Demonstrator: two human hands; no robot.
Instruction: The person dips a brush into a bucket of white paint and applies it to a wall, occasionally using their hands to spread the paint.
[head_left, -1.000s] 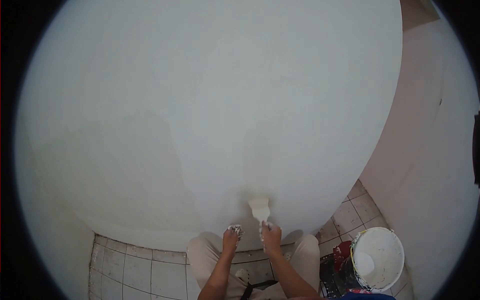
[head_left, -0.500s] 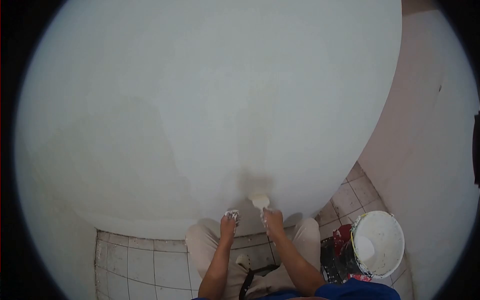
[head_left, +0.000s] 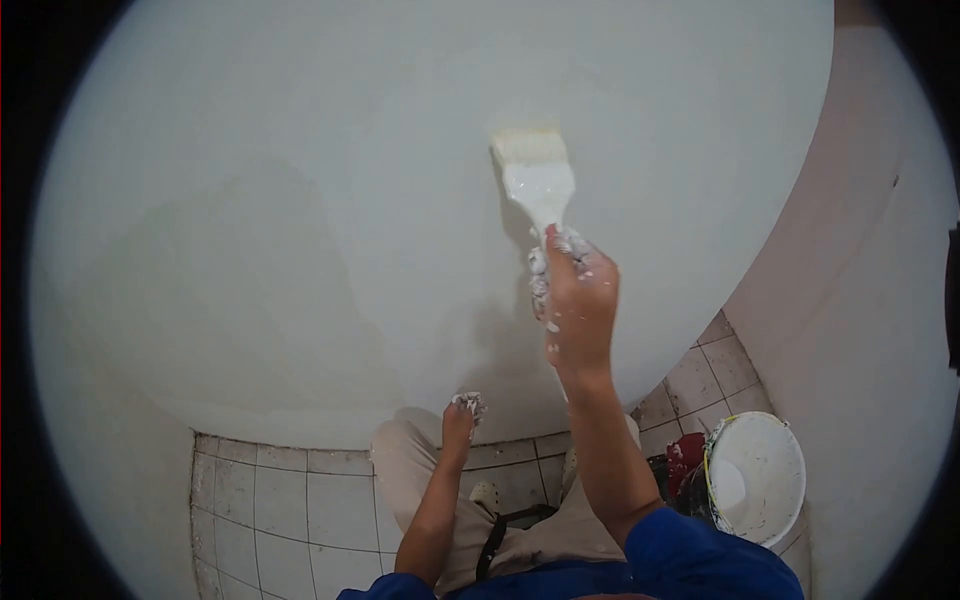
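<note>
My right hand, spotted with white paint, is closed round the handle of a wide white paintbrush. The pale bristles point up and lie against the white wall, where the brush casts a shadow. Low down, close to the foot of the wall, my left hand is closed beside my knee, its fingers coated in white. Whether those fingers hold anything cannot be made out.
A white bucket with a smeared inside stands on the tiled floor at the lower right, with a red object beside it. A pinkish side wall rises on the right.
My right hand has moved up the wall with the brush, from near the floor to about mid-height. My left hand has stayed low and barely moved.
</note>
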